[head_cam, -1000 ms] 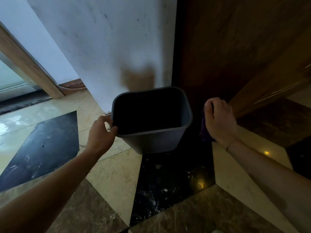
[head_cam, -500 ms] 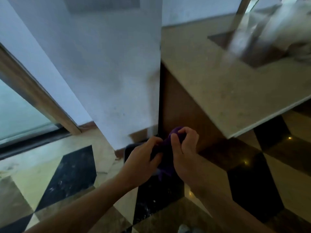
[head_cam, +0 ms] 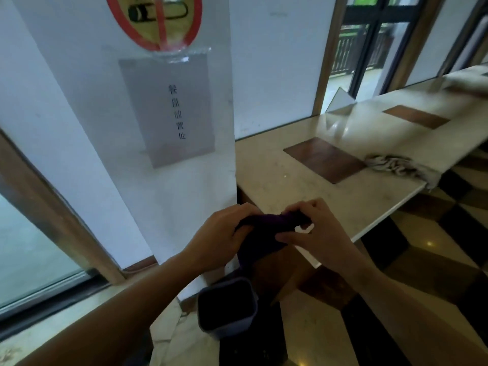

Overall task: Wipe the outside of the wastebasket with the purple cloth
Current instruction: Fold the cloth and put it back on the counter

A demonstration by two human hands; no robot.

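The purple cloth [head_cam: 260,233] is bunched up between both my hands, held in the air in front of the counter's near corner. My left hand [head_cam: 221,239] grips its left end and my right hand [head_cam: 314,233] pinches its right end from above. Part of the cloth hangs down between them. The grey wastebasket [head_cam: 229,330] stands upright on the floor below my hands, at the foot of the white pillar. Neither hand touches it. Its inside looks dark.
A white pillar [head_cam: 169,180] with a paper notice [head_cam: 169,109] rises just behind the basket. A marble counter [head_cam: 330,196] runs to the right, with a grey striped rag [head_cam: 396,165] near its edge. A glass door [head_cam: 31,247] is at left. The floor is polished tile.
I have stood up, so the view rose from the basket to the counter. My left hand left the basket's rim and joined the right hand on the cloth.
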